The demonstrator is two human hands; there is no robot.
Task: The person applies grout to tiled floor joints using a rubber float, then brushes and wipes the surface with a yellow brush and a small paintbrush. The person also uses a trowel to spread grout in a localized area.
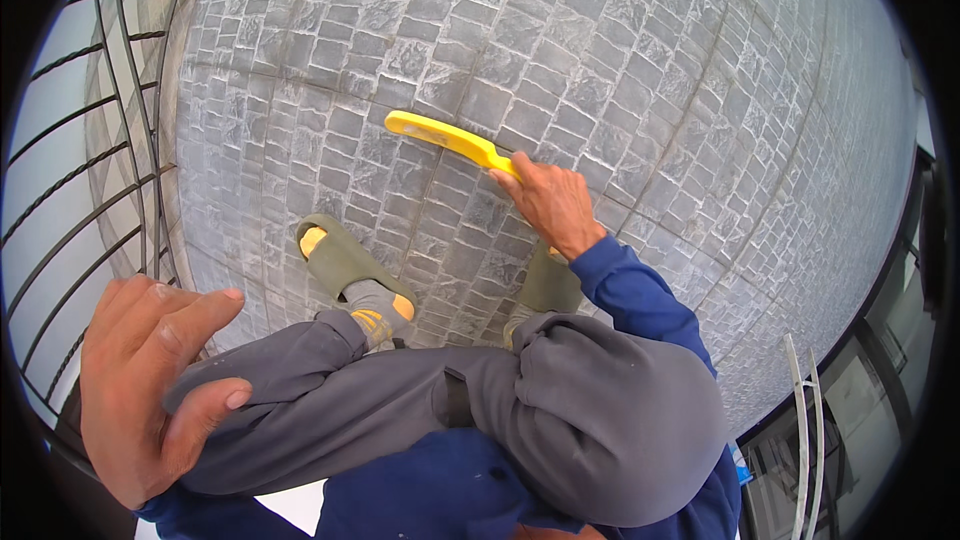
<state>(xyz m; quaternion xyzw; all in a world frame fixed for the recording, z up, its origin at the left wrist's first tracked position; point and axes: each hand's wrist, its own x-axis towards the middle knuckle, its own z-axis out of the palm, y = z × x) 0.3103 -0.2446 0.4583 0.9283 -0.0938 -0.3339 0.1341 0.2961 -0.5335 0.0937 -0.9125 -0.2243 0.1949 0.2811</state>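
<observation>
My right hand [550,202] grips the handle of a long flat yellow tool [450,138], whose far end rests against the grey stone-tile floor [600,50] ahead of my feet. My left hand [150,380] is raised near the camera at the lower left, palm toward me, fingers loosely curled and holding nothing. I am crouched: my grey trouser knees [560,400] fill the lower middle, and my feet wear olive slide sandals [345,260] over grey and yellow socks.
A black metal railing [110,140] curves along the left edge of the paved floor. At the lower right are a glass door frame [880,360] and two thin white pipes [805,420].
</observation>
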